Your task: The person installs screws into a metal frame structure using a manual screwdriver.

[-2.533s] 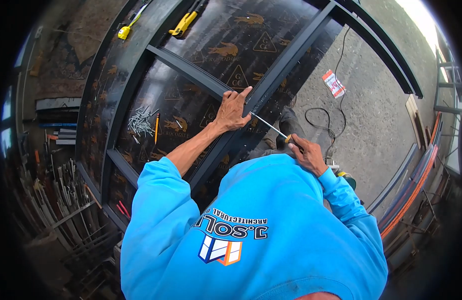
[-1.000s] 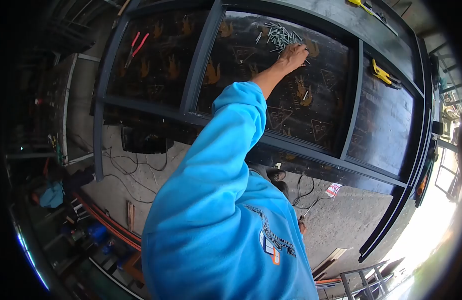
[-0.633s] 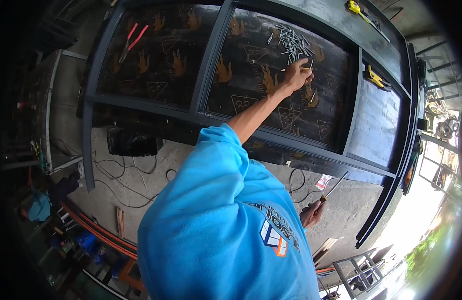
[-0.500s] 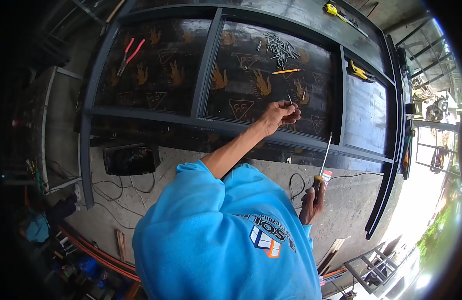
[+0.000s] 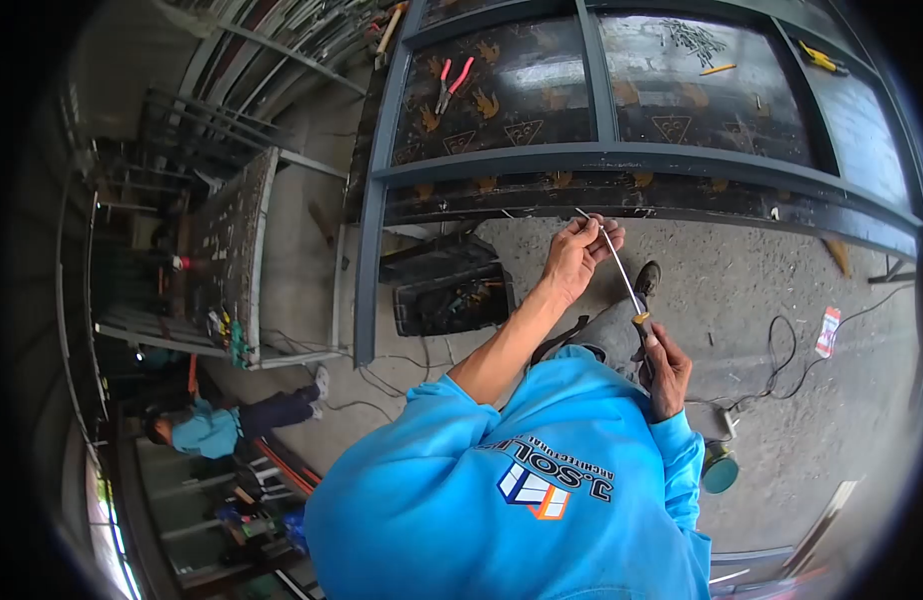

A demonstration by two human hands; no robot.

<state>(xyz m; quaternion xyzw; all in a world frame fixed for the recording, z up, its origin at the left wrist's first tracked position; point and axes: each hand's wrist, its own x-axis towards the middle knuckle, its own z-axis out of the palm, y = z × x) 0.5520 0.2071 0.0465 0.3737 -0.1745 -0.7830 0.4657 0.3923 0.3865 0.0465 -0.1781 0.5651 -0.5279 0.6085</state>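
Note:
My right hand (image 5: pixel 668 370) is closed around a screwdriver (image 5: pixel 622 270) with a dark and yellowish handle and a long thin shaft. Its shaft points up toward my left hand (image 5: pixel 574 258), and the tip reaches those fingers. Pinched in my left hand is a small thin screw (image 5: pixel 583 213), its end sticking out past the fingertips. Both hands are in front of my body, on the near side of the dark metal frame (image 5: pixel 482 163). On the patterned board under the frame lie a pile of screws (image 5: pixel 694 40), a yellow pencil (image 5: pixel 718 70) and red-handled pliers (image 5: pixel 452 85).
A black toolbox (image 5: pixel 454 305) sits open on the concrete floor. Cables (image 5: pixel 782 360) trail there, with a green container (image 5: pixel 720 470). A yellow tool (image 5: pixel 820 57) lies far right on the board. Another person (image 5: pixel 217 430) is at left, near a metal-framed stand (image 5: pixel 257 250).
My view has swung left. My left hand has come back from over the board with the screw, and the screwdriver in my right hand has been brought up to it.

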